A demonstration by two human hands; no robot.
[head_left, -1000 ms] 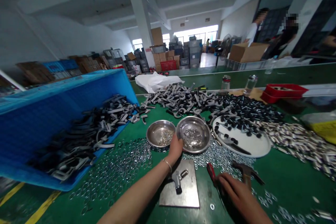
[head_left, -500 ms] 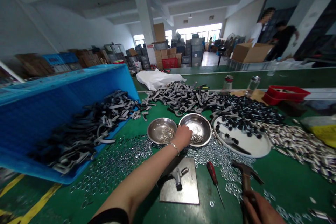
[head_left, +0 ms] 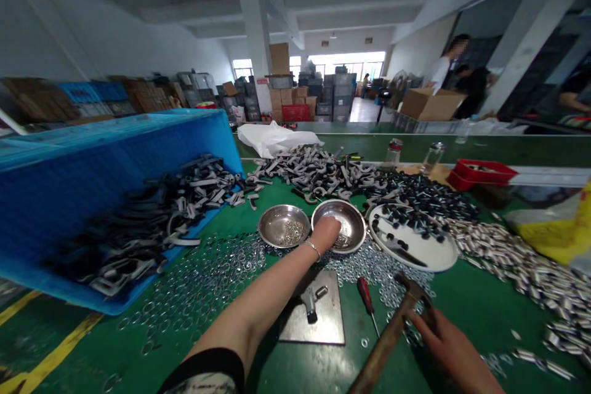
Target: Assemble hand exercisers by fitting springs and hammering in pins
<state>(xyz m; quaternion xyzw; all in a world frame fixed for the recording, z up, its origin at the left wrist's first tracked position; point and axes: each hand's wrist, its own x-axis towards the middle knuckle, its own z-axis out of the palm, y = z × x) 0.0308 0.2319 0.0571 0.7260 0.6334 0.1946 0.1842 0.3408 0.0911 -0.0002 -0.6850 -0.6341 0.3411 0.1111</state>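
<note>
My left hand point(head_left: 325, 234) reaches into the right steel bowl point(head_left: 360, 221), fingers bunched over small metal pieces; what they hold is hidden. Close to its head, my right hand point(head_left: 438, 335) grips a claw hammer point(head_left: 385, 341), whose wooden handle slants toward the lower left. Below my left wrist, a steel plate point(head_left: 330, 323) carries a grey handle-shaped part point(head_left: 309, 305) with a black end and a small metal cylinder point(head_left: 321, 291). The left steel bowl point(head_left: 272, 231) contains small rings. A red-handled screwdriver point(head_left: 364, 293) lies between plate and hammer.
Loose metal rings point(head_left: 207, 277) are scattered around the plate. A blue crate point(head_left: 184, 126) of grey and black parts stands left. Handle parts point(head_left: 318, 169) are heaped behind the bowls. Right are a white oval tray point(head_left: 434, 255), metal cylinders point(head_left: 517, 265) and a red bin point(head_left: 462, 181).
The hammer has swung so its handle slants lower left, and my right hand has moved up nearer its head. My left hand remains at the right bowl, slightly deeper in. The view has shifted slightly.
</note>
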